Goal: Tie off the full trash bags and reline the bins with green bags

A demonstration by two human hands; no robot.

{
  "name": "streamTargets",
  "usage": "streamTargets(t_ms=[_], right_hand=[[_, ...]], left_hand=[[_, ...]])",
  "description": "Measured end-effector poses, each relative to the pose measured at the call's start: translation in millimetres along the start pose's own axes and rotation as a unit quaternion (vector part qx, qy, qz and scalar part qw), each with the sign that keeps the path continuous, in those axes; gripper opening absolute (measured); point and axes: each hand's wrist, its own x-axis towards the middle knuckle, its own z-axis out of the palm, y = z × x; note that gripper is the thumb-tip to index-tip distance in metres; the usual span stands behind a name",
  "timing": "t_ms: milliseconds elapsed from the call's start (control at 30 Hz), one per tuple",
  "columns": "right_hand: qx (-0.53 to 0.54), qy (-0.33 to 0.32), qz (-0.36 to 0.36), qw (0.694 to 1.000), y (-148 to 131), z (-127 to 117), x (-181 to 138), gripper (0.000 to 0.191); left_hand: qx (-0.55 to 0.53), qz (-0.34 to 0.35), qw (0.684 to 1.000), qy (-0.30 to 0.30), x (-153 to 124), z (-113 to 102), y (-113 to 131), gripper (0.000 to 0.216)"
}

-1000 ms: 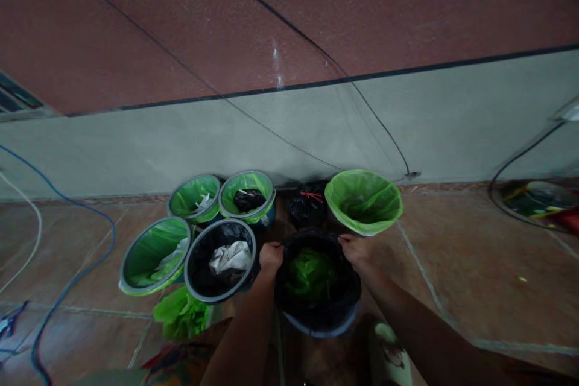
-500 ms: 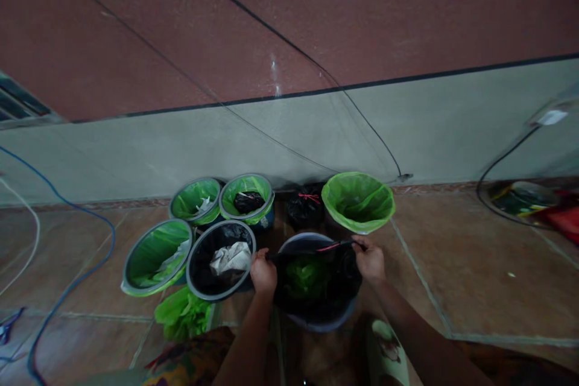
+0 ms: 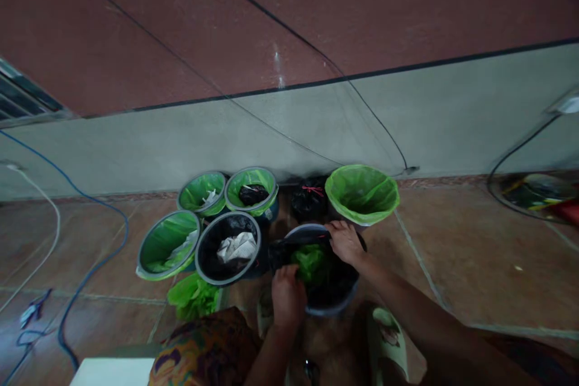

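Between both hands: black liner bag (image 3: pixel 332 280) in the near bin (image 3: pixel 316 307), green wad (image 3: pixel 310 262) inside.
Thin, limp, light film; best gripped at the bunched rim. Left hand (image 3: pixel 286 297) fingers curl on the near edge; right hand (image 3: pixel 346 241) apparently pinches the far rim, thumb hidden.

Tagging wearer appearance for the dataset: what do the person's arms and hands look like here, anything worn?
Both forearms are bare, with no sleeves in view. The left hand and right hand are bare, no gloves. No watch, ring or band is discernible, though the picture is dim and soft.
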Motion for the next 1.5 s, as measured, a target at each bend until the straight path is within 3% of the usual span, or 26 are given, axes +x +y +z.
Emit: streamTargets(t_ms=[67,133,300,533,667,933,1100,1167,1300,1400,1500], right_hand=[[-0.021,-0.035,0.0,0.999,1.1,-0.2,3.8,0.037],[-0.006,-0.043,0.014,0.999,5.8,-1.3,5.8,0.033],[0.056,-0.015,0.04,0.998,16.7,-11.7,7.2,0.027],[0.217,0.033,0.115,0.969,18.6,-23.3,0.8,0.028],[0.303,0.03,0.12,0.945,16.0,-30.6,-6.4,0.026],[0.342,-0.045,0.065,0.936,0.4,-51.4,-21.9,0.021],[0.381,-0.107,0.032,0.918,-16.4,-37.8,-37.4,0.017],[0.37,-0.125,0.015,0.92,-25.2,-27.4,-44.0,0.015],[0.276,-0.144,-0.017,0.95,-44.4,-10.3,-56.1,0.03],[0.188,-0.116,-0.024,0.975,-53.5,-4.1,-61.3,0.014],[0.194,-0.094,-0.03,0.976,-54.1,-4.7,-59.4,0.011]], left_hand=[[0.04,0.041,0.992,-0.109,-14.8,10.6,3.8,0.048],[0.079,0.058,0.978,-0.183,-20.1,16.9,3.1,0.055],[0.137,0.074,0.956,-0.247,-11.3,16.3,-8.4,0.047],[0.152,0.114,0.947,-0.259,-1.8,8.9,-17.8,0.038],[0.135,0.121,0.954,-0.24,4.9,-3.7,-17.3,0.034],[-0.028,0.112,0.976,-0.182,18.7,-23.9,-6.2,0.026],[-0.075,0.102,0.978,-0.167,20.8,-26.7,-3.9,0.019],[-0.083,0.092,0.979,-0.161,20.6,-24.4,-4.1,0.019],[-0.104,0.076,0.98,-0.151,20.7,-17.3,-0.8,0.017],[-0.088,0.088,0.98,-0.157,20.7,-14.1,3.9,0.017],[-0.011,0.11,0.983,-0.146,18.3,-13.3,6.2,0.017]])
